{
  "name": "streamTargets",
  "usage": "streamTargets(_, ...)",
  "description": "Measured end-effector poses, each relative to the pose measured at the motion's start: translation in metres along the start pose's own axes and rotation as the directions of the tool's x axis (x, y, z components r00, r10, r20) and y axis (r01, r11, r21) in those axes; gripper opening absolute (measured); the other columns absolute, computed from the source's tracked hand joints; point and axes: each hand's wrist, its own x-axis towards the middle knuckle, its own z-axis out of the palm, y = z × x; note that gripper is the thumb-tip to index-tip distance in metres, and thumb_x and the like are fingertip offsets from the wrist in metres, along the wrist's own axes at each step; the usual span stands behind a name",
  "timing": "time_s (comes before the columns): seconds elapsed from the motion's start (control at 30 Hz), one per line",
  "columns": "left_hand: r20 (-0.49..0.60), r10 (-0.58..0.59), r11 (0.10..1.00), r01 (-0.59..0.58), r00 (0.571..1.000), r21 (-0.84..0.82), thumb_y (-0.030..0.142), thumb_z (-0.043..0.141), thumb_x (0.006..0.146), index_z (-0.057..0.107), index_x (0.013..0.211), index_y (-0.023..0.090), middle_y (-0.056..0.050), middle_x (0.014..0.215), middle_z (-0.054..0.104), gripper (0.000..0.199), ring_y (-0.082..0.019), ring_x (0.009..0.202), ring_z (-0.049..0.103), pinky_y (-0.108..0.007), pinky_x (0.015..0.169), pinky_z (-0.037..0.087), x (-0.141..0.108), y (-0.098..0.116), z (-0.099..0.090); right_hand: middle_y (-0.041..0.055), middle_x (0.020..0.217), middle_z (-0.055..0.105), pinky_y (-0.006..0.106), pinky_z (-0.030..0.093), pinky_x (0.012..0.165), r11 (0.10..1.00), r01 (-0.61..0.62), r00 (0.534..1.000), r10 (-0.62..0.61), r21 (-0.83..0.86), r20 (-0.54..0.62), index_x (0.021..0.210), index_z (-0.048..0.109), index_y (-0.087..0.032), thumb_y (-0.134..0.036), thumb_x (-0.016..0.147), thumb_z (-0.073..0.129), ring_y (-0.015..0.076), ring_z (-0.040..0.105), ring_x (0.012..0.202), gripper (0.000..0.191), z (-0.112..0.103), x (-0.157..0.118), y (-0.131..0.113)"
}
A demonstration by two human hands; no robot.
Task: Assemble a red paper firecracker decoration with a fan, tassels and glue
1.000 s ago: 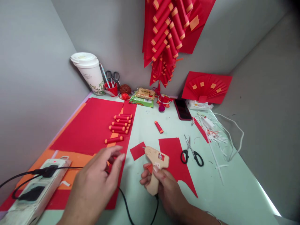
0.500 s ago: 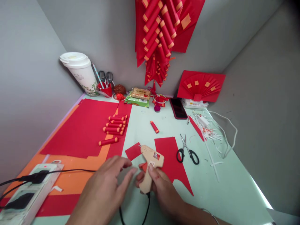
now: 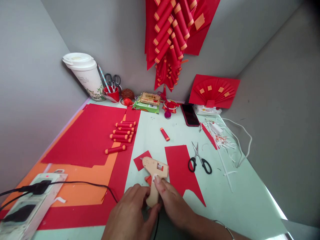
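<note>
A cream-coloured hot glue gun is wrapped in my right hand by its handle, the thumb lying along the side. Its nozzle points up and left, over a small red paper piece. My left hand closes on the bottom of the handle, fingers and thumb either side of it; part of the grip is hidden. A black cord runs down from the handle. Right of the gun lies a larger cut sheet of red paper, with black-handled scissors beside it.
Several red paper rolls with orange ends lie on red and orange sheets at left. One roll lies alone mid-table. A power strip sits front left. A tall white cup, a phone and paper scraps stand or lie farther back.
My left hand has moved right and closed on the lower handle of the glue gun. The gun has shifted slightly left and down in my right hand.
</note>
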Motion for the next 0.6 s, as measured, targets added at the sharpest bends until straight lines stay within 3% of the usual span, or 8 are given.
streamTargets(0.13, -0.105, 0.002, 0.999, 0.001, 0.994, 0.037, 0.033, 0.053, 0.086, 0.061, 0.084, 0.024, -0.004, 0.088, 0.066, 0.012, -0.026, 0.083, 0.065, -0.039, 0.071, 0.051, 0.000, -0.004, 0.003, 0.0070, 0.095, 0.068, 0.036, 0.049, 0.088, 0.999, 0.022, 0.999, -0.021, -0.039, 0.028, 0.094, 0.065, -0.018, -0.065, 0.097, 0.041, 0.0229, 0.064, 0.094, 0.054, -0.002, -0.001, -0.001)
streamTargets(0.23, -0.221, 0.057, 0.997, -0.044, 0.974, 0.062, 0.035, 0.053, 0.086, 0.064, 0.085, 0.024, -0.004, 0.085, 0.068, 0.015, -0.025, 0.080, 0.068, -0.038, 0.068, 0.055, 0.000, -0.009, 0.005, 0.0048, 0.090, 0.069, 0.034, 0.051, 0.083, 0.994, 0.038, 0.994, -0.028, -0.105, 0.101, 0.099, 0.067, -0.019, -0.051, 0.099, 0.048, 0.0218, 0.066, 0.090, 0.037, -0.008, -0.007, -0.001)
streamTargets(0.33, -0.367, 0.172, 0.981, -0.126, 0.914, 0.146, 0.037, 0.056, 0.085, 0.066, 0.089, 0.024, -0.003, 0.084, 0.070, 0.017, -0.024, 0.077, 0.071, -0.036, 0.065, 0.058, -0.001, -0.015, 0.005, 0.0043, 0.092, 0.072, 0.033, 0.053, 0.081, 0.961, 0.090, 0.994, -0.069, -0.261, 0.088, 0.107, 0.069, -0.020, -0.034, 0.092, 0.059, 0.0217, 0.069, 0.089, 0.023, -0.022, -0.020, 0.002)
streamTargets(0.4, -0.438, 0.253, 0.959, -0.165, 0.863, 0.229, 0.037, 0.057, 0.086, 0.066, 0.091, 0.023, -0.003, 0.083, 0.071, 0.017, -0.023, 0.076, 0.071, -0.035, 0.063, 0.058, -0.002, -0.019, 0.004, 0.0064, 0.096, 0.072, 0.035, 0.055, 0.080, 0.882, 0.181, 0.979, -0.204, -0.435, -0.006, 0.110, 0.069, -0.020, -0.031, 0.089, 0.062, 0.0227, 0.069, 0.088, 0.024, -0.041, -0.027, 0.008)
streamTargets(0.47, -0.471, 0.309, 0.937, -0.179, 0.826, 0.299, 0.036, 0.057, 0.086, 0.065, 0.092, 0.023, -0.003, 0.084, 0.072, 0.016, -0.023, 0.075, 0.072, -0.033, 0.062, 0.059, -0.002, -0.022, 0.003, 0.0098, 0.105, 0.071, 0.041, 0.054, 0.087, 0.696, 0.268, 0.894, -0.437, -0.666, -0.096, 0.111, 0.069, -0.020, -0.032, 0.091, 0.060, 0.0257, 0.068, 0.096, 0.025, -0.065, -0.029, 0.015)
streamTargets(0.53, -0.485, 0.349, 0.918, -0.188, 0.802, 0.350, 0.035, 0.056, 0.086, 0.064, 0.094, 0.023, -0.003, 0.084, 0.072, 0.016, -0.022, 0.075, 0.072, -0.033, 0.061, 0.059, -0.002, -0.025, 0.002, 0.0138, 0.118, 0.067, 0.049, 0.049, 0.099, 0.488, 0.254, 0.752, -0.643, -0.835, -0.147, 0.117, 0.067, -0.019, -0.032, 0.094, 0.056, 0.0302, 0.062, 0.112, 0.029, -0.092, -0.024, 0.021)
streamTargets(0.6, -0.488, 0.381, 0.901, -0.197, 0.785, 0.387, 0.035, 0.055, 0.087, 0.063, 0.096, 0.022, -0.004, 0.086, 0.072, 0.018, -0.023, 0.076, 0.072, -0.033, 0.062, 0.059, -0.001, -0.028, 0.002, 0.0162, 0.127, 0.062, 0.052, 0.048, 0.101, 0.341, 0.187, 0.678, -0.723, -0.921, -0.130, 0.125, 0.063, -0.018, -0.031, 0.095, 0.054, 0.0321, 0.057, 0.119, 0.033, -0.117, -0.015, 0.027)
